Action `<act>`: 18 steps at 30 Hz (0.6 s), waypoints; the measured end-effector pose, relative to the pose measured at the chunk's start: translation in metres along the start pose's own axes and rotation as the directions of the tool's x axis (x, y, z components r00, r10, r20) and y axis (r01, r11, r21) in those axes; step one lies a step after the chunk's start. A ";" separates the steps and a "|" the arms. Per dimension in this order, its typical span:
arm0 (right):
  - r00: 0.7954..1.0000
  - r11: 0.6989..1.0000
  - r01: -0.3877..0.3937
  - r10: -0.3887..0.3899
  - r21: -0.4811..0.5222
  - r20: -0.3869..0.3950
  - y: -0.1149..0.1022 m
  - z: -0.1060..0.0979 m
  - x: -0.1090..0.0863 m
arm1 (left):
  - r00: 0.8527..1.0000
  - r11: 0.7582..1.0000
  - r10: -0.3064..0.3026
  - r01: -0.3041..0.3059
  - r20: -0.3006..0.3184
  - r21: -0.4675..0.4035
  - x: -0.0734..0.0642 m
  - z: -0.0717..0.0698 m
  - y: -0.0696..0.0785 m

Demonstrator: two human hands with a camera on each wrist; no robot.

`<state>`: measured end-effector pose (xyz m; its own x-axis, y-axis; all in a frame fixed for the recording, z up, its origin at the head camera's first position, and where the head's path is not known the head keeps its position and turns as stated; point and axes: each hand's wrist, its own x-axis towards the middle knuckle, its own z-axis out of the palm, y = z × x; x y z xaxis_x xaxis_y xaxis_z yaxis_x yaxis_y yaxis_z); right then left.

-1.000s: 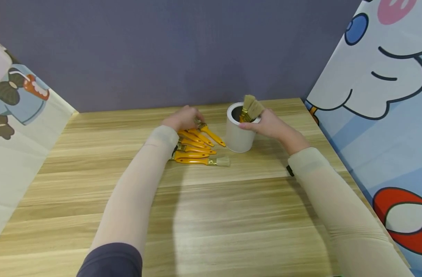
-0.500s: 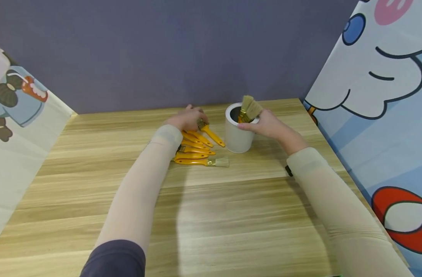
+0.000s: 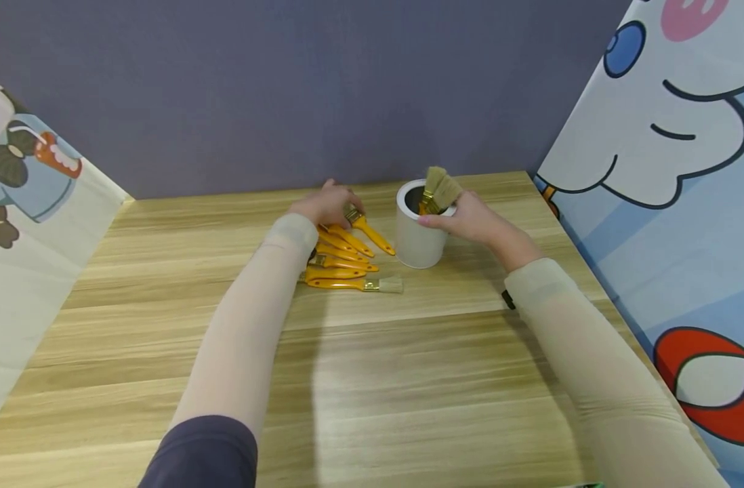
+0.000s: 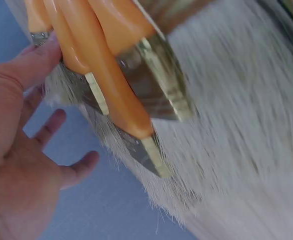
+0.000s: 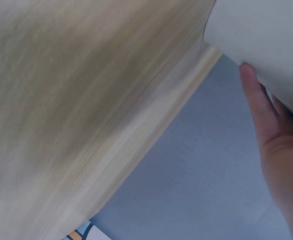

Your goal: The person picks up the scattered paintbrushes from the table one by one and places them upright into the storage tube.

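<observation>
In the head view my left hand (image 3: 331,205) pinches the bristle end of the farthest paintbrush (image 3: 373,235), which has a yellow-orange handle. The left wrist view shows the thumb on a brush's metal band (image 4: 39,38) and the other fingers spread; the grip is partly hidden. Several more paintbrushes (image 3: 341,261) lie fanned out beneath this hand, and the nearest one (image 3: 384,285) points its bristles right. My right hand (image 3: 466,218) grips a white can (image 3: 419,242) by its upper right side. Paintbrushes (image 3: 436,190) stand in the can with bristles upward.
The wood-grain table (image 3: 372,393) ends at a grey-blue wall (image 3: 323,95) behind the can. Cartoon-printed panels flank it, one on the right (image 3: 701,224) and one on the left (image 3: 36,217). The can stands close to the back edge.
My left hand has shifted slightly right over the farthest paintbrush, which stays almost in place. The right hand and the can have barely moved.
</observation>
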<state>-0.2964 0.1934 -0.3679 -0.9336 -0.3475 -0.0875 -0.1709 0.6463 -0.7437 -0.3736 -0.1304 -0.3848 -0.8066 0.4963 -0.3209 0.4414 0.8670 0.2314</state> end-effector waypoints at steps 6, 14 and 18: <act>1.000 1.000 0.002 -0.002 -0.004 -0.014 0.001 0.000 0.001 | 1.000 1.000 0.019 -0.019 0.012 0.024 -0.005 -0.008 -0.002; 1.000 1.000 0.011 -0.011 -0.007 -0.019 0.002 0.000 0.002 | 0.998 0.999 0.025 -0.026 0.049 0.021 -0.005 -0.011 -0.002; 1.000 1.000 0.012 -0.013 -0.006 -0.015 0.003 0.000 0.002 | 0.998 0.999 0.019 -0.021 0.057 0.036 -0.003 -0.009 -0.001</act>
<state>-0.2988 0.1942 -0.3706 -0.9359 -0.3456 -0.0685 -0.1843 0.6460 -0.7408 -0.3750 -0.1333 -0.3756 -0.7742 0.5145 -0.3686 0.4723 0.8573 0.2047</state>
